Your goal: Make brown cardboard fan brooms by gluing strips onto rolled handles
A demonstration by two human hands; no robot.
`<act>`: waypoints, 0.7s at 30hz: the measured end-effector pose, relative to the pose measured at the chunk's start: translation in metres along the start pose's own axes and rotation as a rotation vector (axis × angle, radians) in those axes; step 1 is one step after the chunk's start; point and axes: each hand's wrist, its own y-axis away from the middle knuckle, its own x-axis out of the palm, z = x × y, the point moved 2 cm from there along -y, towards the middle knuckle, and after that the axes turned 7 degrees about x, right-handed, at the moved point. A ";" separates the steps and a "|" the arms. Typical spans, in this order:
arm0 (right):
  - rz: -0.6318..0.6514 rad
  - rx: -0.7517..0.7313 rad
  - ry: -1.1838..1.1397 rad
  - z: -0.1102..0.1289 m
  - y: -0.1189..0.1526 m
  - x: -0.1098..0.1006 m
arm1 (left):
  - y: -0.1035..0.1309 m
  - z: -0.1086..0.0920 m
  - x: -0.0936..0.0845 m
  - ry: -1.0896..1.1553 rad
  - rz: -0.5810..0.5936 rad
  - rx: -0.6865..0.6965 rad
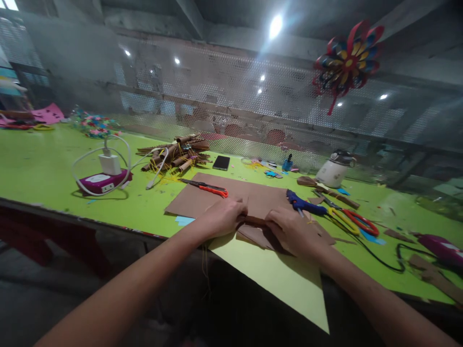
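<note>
Between my two hands is a narrow strip of brown paper, folded or rolled. My left hand pinches its left end, and my right hand has its fingers closed on the right end. Under them lies a large brown paper sheet, with smaller brown pieces just below the strip. An orange utility knife rests on the sheet beyond my left hand. To the right of my right hand lies a blue glue gun. A pale yellow sheet hangs over the table's front edge.
Scissors with red and yellow handles lie right of the glue gun, near its black cord. Behind are a pile of brown paper rolls, a phone and a white jar. A purple power strip with a charger stands left.
</note>
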 end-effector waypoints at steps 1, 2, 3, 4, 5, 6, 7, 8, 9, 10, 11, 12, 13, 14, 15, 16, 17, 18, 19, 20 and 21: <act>0.010 0.038 0.012 0.000 -0.002 -0.002 | 0.000 -0.001 -0.001 0.004 0.005 -0.004; 0.021 0.076 0.025 0.000 -0.003 -0.003 | 0.000 -0.001 -0.001 0.010 0.010 -0.013; 0.033 0.114 0.040 0.000 -0.005 -0.005 | 0.000 -0.001 -0.002 0.016 0.014 -0.022; 0.044 0.150 0.054 -0.001 -0.007 -0.006 | 0.000 0.000 -0.002 0.023 0.018 -0.030; 0.058 0.178 0.065 -0.001 -0.009 -0.007 | -0.001 0.000 -0.001 0.031 0.022 -0.038; 0.073 0.198 0.070 -0.002 -0.011 -0.007 | -0.001 0.001 0.000 0.040 0.026 -0.046; 0.091 0.208 0.065 -0.004 -0.014 -0.007 | -0.001 0.003 0.001 0.049 0.028 -0.054; 0.110 0.215 0.055 -0.006 -0.016 -0.007 | -0.002 0.004 0.003 0.057 0.029 -0.061; 0.134 0.217 0.038 -0.008 -0.018 -0.006 | -0.002 0.006 0.004 0.065 0.029 -0.065; 0.160 0.215 0.013 -0.010 -0.021 -0.004 | -0.002 0.007 0.005 0.070 0.028 -0.067; 0.181 0.210 -0.016 -0.012 -0.023 -0.003 | -0.002 0.007 0.005 0.073 0.027 -0.065; 0.197 0.200 -0.048 -0.014 -0.025 -0.001 | -0.002 0.007 0.005 0.075 0.024 -0.057; 0.210 0.181 -0.083 -0.016 -0.027 0.000 | -0.002 0.007 0.004 0.079 0.019 -0.048; 0.221 0.158 -0.118 -0.017 -0.029 0.001 | -0.001 0.005 0.003 0.088 0.010 -0.040; 0.232 0.134 -0.151 -0.018 -0.030 0.001 | -0.001 0.004 0.002 0.098 -0.003 -0.036; 0.243 0.116 -0.177 -0.019 -0.031 0.002 | 0.000 0.002 0.000 0.106 -0.019 -0.035; 0.257 0.104 -0.199 -0.020 -0.032 0.002 | 0.001 0.000 -0.001 0.110 -0.037 -0.036; 0.273 0.097 -0.218 -0.020 -0.033 0.002 | 0.001 -0.002 -0.002 0.107 -0.052 -0.032; 0.290 0.093 -0.232 -0.021 -0.034 0.002 | 0.001 -0.003 -0.002 0.096 -0.063 -0.021; 0.304 0.088 -0.242 -0.022 -0.035 0.002 | 0.001 -0.004 -0.002 0.076 -0.068 -0.002; 0.315 0.078 -0.249 -0.023 -0.036 0.002 | 0.001 -0.004 0.000 0.052 -0.068 0.020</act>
